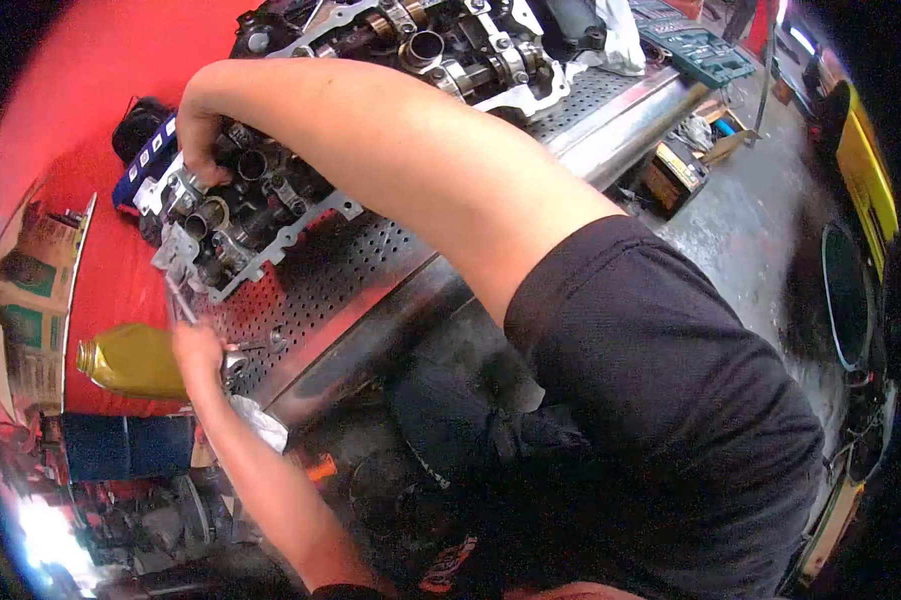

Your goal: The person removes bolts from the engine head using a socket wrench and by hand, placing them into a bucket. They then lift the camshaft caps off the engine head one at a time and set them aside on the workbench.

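Note:
My right hand [202, 160] reaches over the near cylinder head [280, 185], its bent fingers closed down among the camshaft bearing caps. What those fingers grip is hidden. Lower down, my left hand [198, 350] is closed around a slim metal bar-shaped tool [182, 300], slightly blurred, that points up toward the end of that cylinder head. Beside the left hand, small metal parts [234, 362] lie on the perforated bench top [345, 265]. A second cylinder head [460, 60] with camshaft journals sits further back, partly behind my right forearm.
An olive-yellow jug [135, 360] lies against the red surface left of my left hand. A teal socket case [705, 60] is at the bench's far end, near a white cloth [620, 35]. A battery-like box [680, 170] stands on the floor beyond the bench edge.

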The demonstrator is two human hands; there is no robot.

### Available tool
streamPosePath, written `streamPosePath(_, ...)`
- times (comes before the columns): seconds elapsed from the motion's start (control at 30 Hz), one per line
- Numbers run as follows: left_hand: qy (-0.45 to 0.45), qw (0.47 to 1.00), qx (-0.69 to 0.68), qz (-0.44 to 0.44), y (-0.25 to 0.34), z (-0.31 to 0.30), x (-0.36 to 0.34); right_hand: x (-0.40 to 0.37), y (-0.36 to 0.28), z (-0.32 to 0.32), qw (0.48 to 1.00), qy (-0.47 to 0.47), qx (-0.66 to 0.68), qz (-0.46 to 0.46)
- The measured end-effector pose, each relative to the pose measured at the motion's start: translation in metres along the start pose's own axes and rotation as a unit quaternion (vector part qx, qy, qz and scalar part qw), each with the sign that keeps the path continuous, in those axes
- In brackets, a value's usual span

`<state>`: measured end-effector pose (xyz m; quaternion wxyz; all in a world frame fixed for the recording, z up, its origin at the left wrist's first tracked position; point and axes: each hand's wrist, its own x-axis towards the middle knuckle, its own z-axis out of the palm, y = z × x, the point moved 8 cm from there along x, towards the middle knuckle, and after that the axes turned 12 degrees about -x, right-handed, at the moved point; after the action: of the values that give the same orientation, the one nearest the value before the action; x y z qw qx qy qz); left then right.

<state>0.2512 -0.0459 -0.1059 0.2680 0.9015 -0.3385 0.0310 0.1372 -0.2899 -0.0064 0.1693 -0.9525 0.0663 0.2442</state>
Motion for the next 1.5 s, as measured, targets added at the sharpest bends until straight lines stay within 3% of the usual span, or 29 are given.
streamPosePath(0.07,0.039,0.97,-0.226,-0.087,0.004,-0.008,-0.015,-0.008,-0.008,0.004,0.999,-0.011,-0.022,-0.027)
streamPosePath(0.1,0.07,0.949,-0.297,-0.082,0.012,-0.01,-0.021,-0.025,-0.016,0.008,0.998,-0.017,-0.04,-0.055)
streamPosePath(0.2,0.132,0.937,-0.319,-0.051,0.012,-0.022,-0.028,-0.031,-0.016,0.008,0.999,0.02,-0.038,-0.028)
streamPosePath(0.23,0.16,0.963,-0.216,-0.015,0.017,-0.034,-0.033,-0.031,-0.01,0.006,0.999,0.041,-0.027,0.002)
streamPosePath(0.33,0.221,0.963,-0.044,0.15,0.043,-0.067,-0.057,-0.035,-0.008,0.007,0.997,0.037,-0.04,0.048)
streamPosePath(0.37,0.144,0.983,-0.082,0.08,0.05,-0.074,-0.067,-0.027,-0.006,0.006,0.998,0.024,-0.042,0.039)
streamPosePath(0.43,0.057,0.974,-0.216,0.026,0.057,-0.08,-0.087,-0.002,-0.002,0.001,0.999,-0.005,-0.049,0.016)
streamPosePath(0.47,0.01,0.968,-0.252,0.008,0.069,-0.083,-0.101,-0.006,-0.005,0.0,0.999,0.025,-0.043,0.019)
streamPosePath(0.57,-0.02,0.971,-0.239,0.024,0.098,-0.096,-0.12,-0.027,-0.01,-0.009,0.99,0.123,-0.063,0.019)
streamPosePath(0.67,-0.047,0.983,-0.173,0.036,0.123,-0.105,-0.134,-0.003,-0.016,-0.008,0.991,0.062,-0.112,-0.029)
streamPosePath(0.77,-0.039,0.987,-0.151,0.041,0.141,-0.105,-0.141,-0.047,-0.004,0.006,0.997,0.013,-0.038,0.063)
streamPosePath(0.8,-0.035,0.989,-0.138,0.048,0.147,-0.109,-0.144,-0.066,-0.006,0.001,0.986,0.13,-0.039,0.1)
streamPosePath(0.87,-0.023,0.995,-0.089,0.041,0.159,-0.115,-0.149,-0.042,-0.008,-0.001,0.994,0.072,-0.074,0.025)
streamPosePath(0.9,-0.025,0.996,-0.084,-0.003,0.156,-0.115,-0.148,-0.042,-0.009,0.003,0.997,0.042,-0.065,0.019)
streamPosePath(0.93,-0.018,0.997,-0.079,0.007,0.156,-0.119,-0.148,-0.045,-0.008,0.005,0.998,0.013,-0.056,0.02)
streamPosePath(0.97,-0.015,0.997,-0.074,0.018,0.157,-0.12,-0.147,-0.057,-0.01,0.003,0.994,0.05,-0.081,0.045)
streamPosePath(1.07,-0.006,0.998,-0.047,0.045,0.163,-0.126,-0.143,-0.063,-0.008,0.008,0.994,0.035,-0.055,0.087)
streamPosePath(1.1,-0.007,0.997,-0.043,0.056,0.165,-0.126,-0.142,-0.071,-0.016,0.006,0.992,0.068,-0.094,0.055)
streamPosePath(1.2,-0.024,0.997,-0.025,0.07,0.171,-0.122,-0.134,-0.091,-0.025,0.001,0.972,0.133,-0.153,0.122)
streamPosePath(1.23,-0.032,0.997,-0.019,0.073,0.173,-0.12,-0.129,-0.084,-0.027,0.007,0.98,0.055,-0.153,0.111)
streamPosePath(1.33,-0.024,0.993,0.043,0.111,0.183,-0.113,-0.118,-0.118,-0.047,0.002,0.962,0.146,-0.193,0.126)
streamPosePath(1.47,-0.024,0.987,0.07,0.146,0.201,-0.114,-0.118,-0.151,-0.069,-0.002,0.933,0.286,-0.218,-0.019)
streamPosePath(1.5,-0.014,0.982,0.082,0.171,0.204,-0.113,-0.118,-0.151,-0.07,-0.003,0.926,0.304,-0.224,-0.019)
